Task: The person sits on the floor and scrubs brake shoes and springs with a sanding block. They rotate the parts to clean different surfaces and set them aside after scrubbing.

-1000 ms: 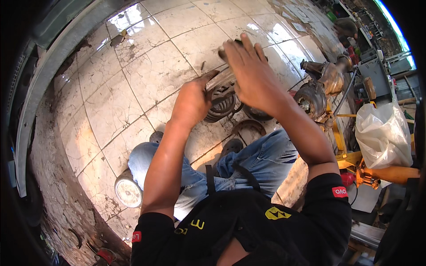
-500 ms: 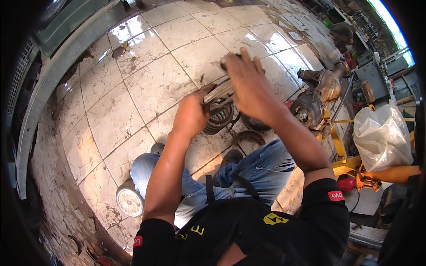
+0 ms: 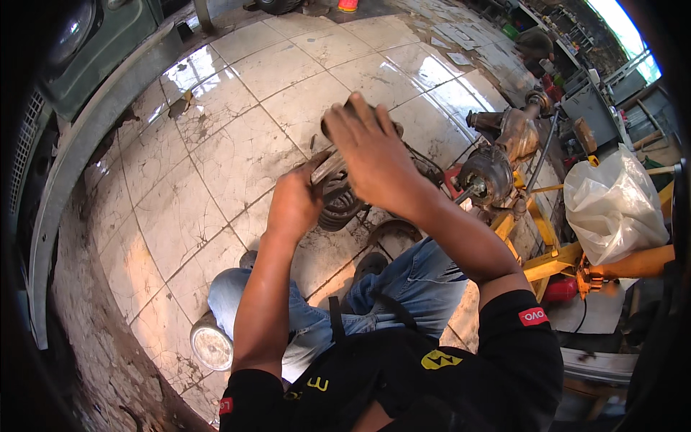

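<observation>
My left hand [image 3: 294,198] is closed around one end of a worn greyish part, seemingly a brake shoe [image 3: 330,167], held tilted above the floor. My right hand [image 3: 367,155] lies over the part's far end, fingers bent down across it. Something dark shows beneath those fingers; I cannot make out what it is. Under the held part, a dark coil spring [image 3: 340,212] rests on the tiles. Beside it lies a curved brake shoe [image 3: 392,230], near my foot.
A rusty axle with a hub [image 3: 489,173] lies to the right, by a yellow metal stand [image 3: 543,227]. Farther right sits a white plastic bag [image 3: 612,205]. A vehicle's grey bumper [image 3: 108,119] curves along the left. A round pale-topped object [image 3: 212,347] stands by my left knee.
The view has shifted slightly. Both hands and the held part appear a little farther left, and my right hand sits lower over the part.
</observation>
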### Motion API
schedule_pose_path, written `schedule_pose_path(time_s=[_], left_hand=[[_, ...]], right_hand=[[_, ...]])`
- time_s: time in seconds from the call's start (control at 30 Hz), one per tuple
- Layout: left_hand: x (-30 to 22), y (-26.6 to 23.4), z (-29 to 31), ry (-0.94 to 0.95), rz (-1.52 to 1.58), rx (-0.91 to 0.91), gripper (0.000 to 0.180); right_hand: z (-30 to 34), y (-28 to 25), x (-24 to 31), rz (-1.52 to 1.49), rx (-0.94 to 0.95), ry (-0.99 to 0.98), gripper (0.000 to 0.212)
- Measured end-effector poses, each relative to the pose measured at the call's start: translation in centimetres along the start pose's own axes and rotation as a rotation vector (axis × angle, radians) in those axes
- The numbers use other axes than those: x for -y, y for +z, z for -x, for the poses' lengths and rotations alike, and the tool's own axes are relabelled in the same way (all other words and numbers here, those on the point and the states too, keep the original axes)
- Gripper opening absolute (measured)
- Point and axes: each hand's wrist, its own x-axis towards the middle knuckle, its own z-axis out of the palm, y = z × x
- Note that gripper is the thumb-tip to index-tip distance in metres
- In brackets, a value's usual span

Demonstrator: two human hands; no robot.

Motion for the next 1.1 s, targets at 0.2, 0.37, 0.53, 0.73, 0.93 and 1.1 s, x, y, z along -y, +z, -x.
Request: schedule_pose_path(time_s=[0.2,0.37,0.53,0.73,0.93,1.1], left_hand=[[0.1,-0.1,0.1,-0.017,0.018,0.043,0.054],[0.3,-0.1,0.4,0.035,0.004,0.030,0.054],[0.5,0.3,-0.1,0.062,0.028,-0.035,0.051],[-0.2,-0.3,0.1,-0.017,0.014,0.009,0.048],[0.7,0.3,0.0,0.013,0.001,-0.008,0.049],[0.0,0.2,0.0,-0.023,0.044,0.021,0.052]], right_hand=[[-0.9,-0.4,-0.9,-0.045,0.028,0.076,0.066],[0.3,0.1,0.8,0.060,0.010,-0.104,0.067],[-0.7,0.3,0.1,-0.009,-0.016,0.023,0.069],[-1.9,0.2,-2.1,-0.104,0.111,0.096,0.080],[-0.8,-2.4,-6.0,-0.663,0.185,0.181,0.084],[1.1,-2.4,-4.3,-0.490,-0.004,0.205,0.082]])
